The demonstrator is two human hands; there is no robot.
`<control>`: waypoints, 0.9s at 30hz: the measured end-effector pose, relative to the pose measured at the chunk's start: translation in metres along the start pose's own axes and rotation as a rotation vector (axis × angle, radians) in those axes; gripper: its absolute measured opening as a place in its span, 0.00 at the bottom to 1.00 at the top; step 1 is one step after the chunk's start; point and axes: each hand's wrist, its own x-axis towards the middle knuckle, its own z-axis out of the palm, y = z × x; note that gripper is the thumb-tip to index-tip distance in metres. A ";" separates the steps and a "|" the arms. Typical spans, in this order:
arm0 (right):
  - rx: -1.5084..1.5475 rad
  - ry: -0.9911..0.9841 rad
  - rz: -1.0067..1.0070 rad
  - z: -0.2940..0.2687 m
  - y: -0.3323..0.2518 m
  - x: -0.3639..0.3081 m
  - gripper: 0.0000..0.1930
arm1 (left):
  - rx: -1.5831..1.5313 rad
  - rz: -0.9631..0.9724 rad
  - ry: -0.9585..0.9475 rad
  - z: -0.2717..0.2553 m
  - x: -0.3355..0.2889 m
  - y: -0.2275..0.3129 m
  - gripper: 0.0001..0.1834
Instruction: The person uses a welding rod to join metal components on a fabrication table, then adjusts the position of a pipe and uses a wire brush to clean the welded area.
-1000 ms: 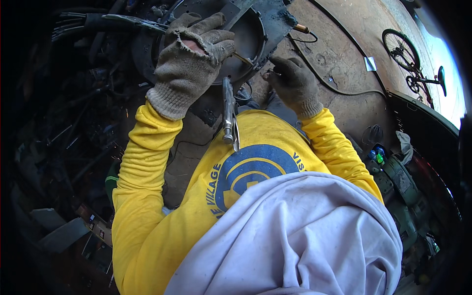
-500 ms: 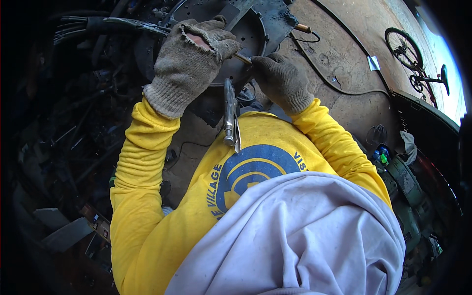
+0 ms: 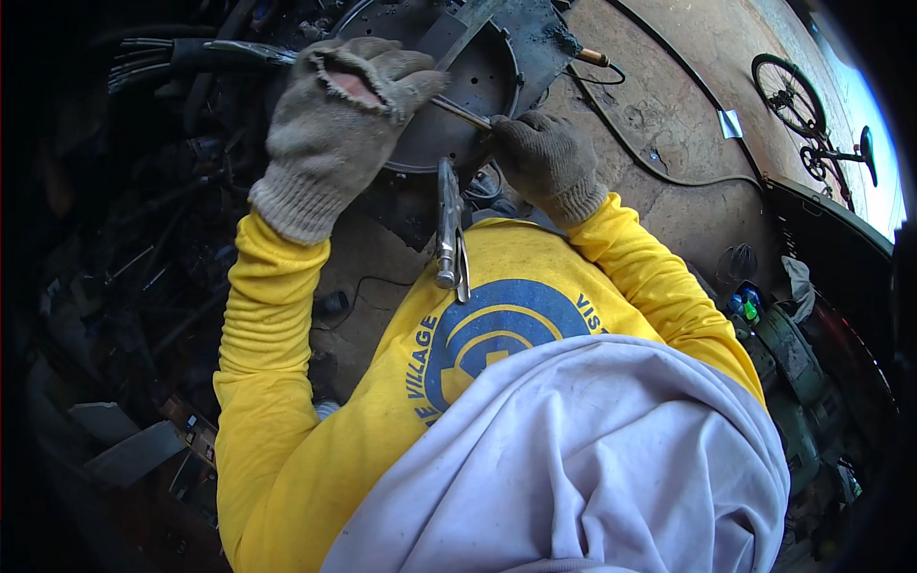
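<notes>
Both my hands wear grey knitted work gloves. My left hand [image 3: 339,129], its glove torn open on the back, is closed around a thin metal rod [image 3: 462,112]. The rod's other end runs into the closed fingers of my right hand [image 3: 549,160]. Both hands are over a dark round metal plate [image 3: 482,76] with small holes and a raised rim. Locking pliers [image 3: 448,229] hang at the plate's near edge, pointing toward my body. A bundle of thin grey strands [image 3: 143,62] in a dark sleeve reaches my left glove; whether I grip it is hidden.
A flat metal bar [image 3: 473,29] crosses the plate. A copper-coloured torch-like piece [image 3: 594,57] lies at its right, near a long hose [image 3: 630,158] on the floor. A bicycle [image 3: 793,100] stands far right. Dark metal clutter fills the left side.
My left hand has moved left and slightly toward me, away from my right hand. More of the rod shows between them. My right hand stays nearly in place.
</notes>
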 end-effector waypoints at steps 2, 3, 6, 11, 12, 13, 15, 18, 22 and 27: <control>0.002 0.006 -0.001 0.001 0.000 0.000 0.10 | 0.025 -0.030 -0.015 -0.005 -0.006 -0.011 0.18; 0.004 0.004 -0.005 0.000 0.001 0.000 0.10 | 0.084 -0.011 -0.020 -0.004 -0.009 -0.020 0.19; 0.002 0.011 -0.009 0.002 0.001 -0.001 0.11 | 0.149 0.041 -0.053 -0.009 -0.004 -0.031 0.20; 0.000 0.020 -0.014 0.002 0.002 -0.001 0.10 | 0.092 0.087 -0.125 -0.005 -0.001 -0.045 0.21; -0.009 0.006 -0.018 0.002 0.002 -0.001 0.10 | 0.082 0.086 -0.143 -0.005 0.000 -0.045 0.21; -0.019 -0.009 -0.021 0.001 0.002 -0.002 0.11 | 0.082 0.088 -0.144 -0.005 0.000 -0.046 0.21; -0.044 -0.005 -0.023 0.004 0.002 -0.003 0.11 | 0.077 0.112 -0.132 -0.006 0.001 -0.047 0.21; -0.067 -0.007 -0.026 0.003 0.001 -0.003 0.11 | 0.112 0.125 -0.149 -0.009 0.007 -0.046 0.20; -0.054 0.004 -0.025 0.001 0.001 -0.002 0.11 | 0.164 0.111 -0.177 -0.007 0.007 -0.044 0.21; -0.044 -0.002 -0.017 -0.001 -0.001 0.000 0.10 | 0.083 0.057 -0.007 -0.005 0.005 -0.038 0.23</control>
